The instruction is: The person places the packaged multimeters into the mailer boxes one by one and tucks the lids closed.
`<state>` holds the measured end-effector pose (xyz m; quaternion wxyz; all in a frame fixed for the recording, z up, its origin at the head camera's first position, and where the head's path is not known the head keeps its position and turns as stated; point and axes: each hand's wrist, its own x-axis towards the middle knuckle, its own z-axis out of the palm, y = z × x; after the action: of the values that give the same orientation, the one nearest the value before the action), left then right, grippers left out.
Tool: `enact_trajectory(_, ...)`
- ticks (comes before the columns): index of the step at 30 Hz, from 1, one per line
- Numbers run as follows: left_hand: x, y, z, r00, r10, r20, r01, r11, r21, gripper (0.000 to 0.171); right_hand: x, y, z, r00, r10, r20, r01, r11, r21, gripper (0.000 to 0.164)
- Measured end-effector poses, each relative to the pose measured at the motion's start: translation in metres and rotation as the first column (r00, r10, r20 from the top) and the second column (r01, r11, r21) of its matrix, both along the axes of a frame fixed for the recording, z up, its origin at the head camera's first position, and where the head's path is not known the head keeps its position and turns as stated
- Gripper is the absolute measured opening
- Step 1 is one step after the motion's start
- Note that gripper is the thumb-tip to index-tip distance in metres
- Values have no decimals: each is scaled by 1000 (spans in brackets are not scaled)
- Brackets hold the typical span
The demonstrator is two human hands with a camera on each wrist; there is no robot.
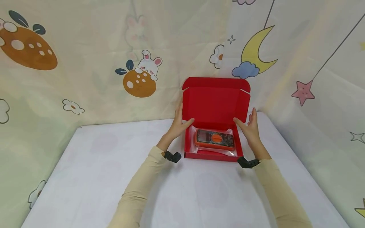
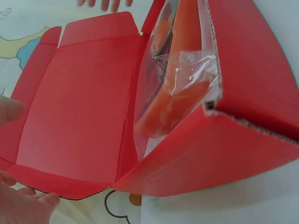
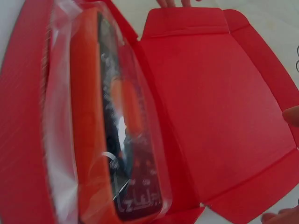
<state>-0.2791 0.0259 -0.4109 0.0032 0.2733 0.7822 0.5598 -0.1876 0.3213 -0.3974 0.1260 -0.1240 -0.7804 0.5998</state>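
A red cardboard box (image 1: 214, 157) stands on the table with its lid (image 1: 215, 103) raised upright against the patterned cloth. Inside lies an orange multimeter (image 1: 215, 139) with a dark face and an orange dial, wrapped in a clear plastic bag (image 3: 60, 140). My left hand (image 1: 177, 126) is at the lid's left edge, thumb in front and straight fingers along the outer side. On the opposite side, my right hand (image 1: 251, 129) is beside the lid's right edge, its fingers spread and pointing up. In the left wrist view, the left fingers (image 2: 25, 205) show right at a lid flap.
The white table (image 1: 114, 177) extends to the left and in front of the box. Close behind it hangs a cloth backdrop (image 1: 176, 41) printed with rabbits, a moon and stars. Black wrist cameras (image 1: 172, 156) sit at both cuffs.
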Motion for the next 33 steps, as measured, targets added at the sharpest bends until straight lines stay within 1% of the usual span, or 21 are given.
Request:
enact_trajectory(3, 2, 1, -3, 999, -44, -19, 44, 999, 15, 86, -3, -2, 3, 1000, 24, -17, -24, 1000, -19, 97)
enact_trajectory(8, 3, 0, -5, 993, -106, -45, 106, 994, 14, 70, 0, -6, 5, 999, 28, -23, -28, 1000, -9, 91)
enact_trajectory(10, 3, 1, -5, 993, -106, -58, 107, 994, 7, 66, 1, -8, 5, 999, 35, -16, -35, 999, -1, 90)
enact_trajectory(12, 4, 1, -4, 993, -103, -51, 104, 995, 9, 64, 2, -8, 5, 998, 53, -15, -53, 999, 1, 89)
enact_trajectory(14, 4, 1, -5, 994, -107, -32, 108, 994, 18, 64, 3, -8, 5, 997, 71, -10, -71, 997, 4, 88)
enact_trajectory(16, 4, 1, -6, 994, -113, -15, 113, 993, 36, 69, 3, -8, 4, 996, 90, -17, -90, 996, -1, 86)
enact_trajectory(19, 6, 0, -7, 992, -125, 2, 125, 990, 67, 76, 5, -9, 3, 994, 108, -31, -108, 994, -8, 78)
enact_trajectory(21, 7, -1, -9, 992, -125, -6, 125, 990, 71, 78, 8, -10, 2, 993, 111, -37, -112, 994, -13, 72)
enact_trajectory(24, 9, -3, -10, 993, -115, -25, 116, 992, 55, 75, 14, -11, 0, 992, 113, -54, -114, 993, -24, 65)
enact_trajectory(29, 11, -6, -8, 993, -111, -46, 113, 993, 37, 71, 21, -9, -3, 992, 106, -67, -110, 992, -57, 62)
enact_trajectory(33, 13, -8, -10, 991, -119, -59, 121, 992, 35, 71, 26, -6, -8, 992, 102, -79, -108, 992, -68, 60)
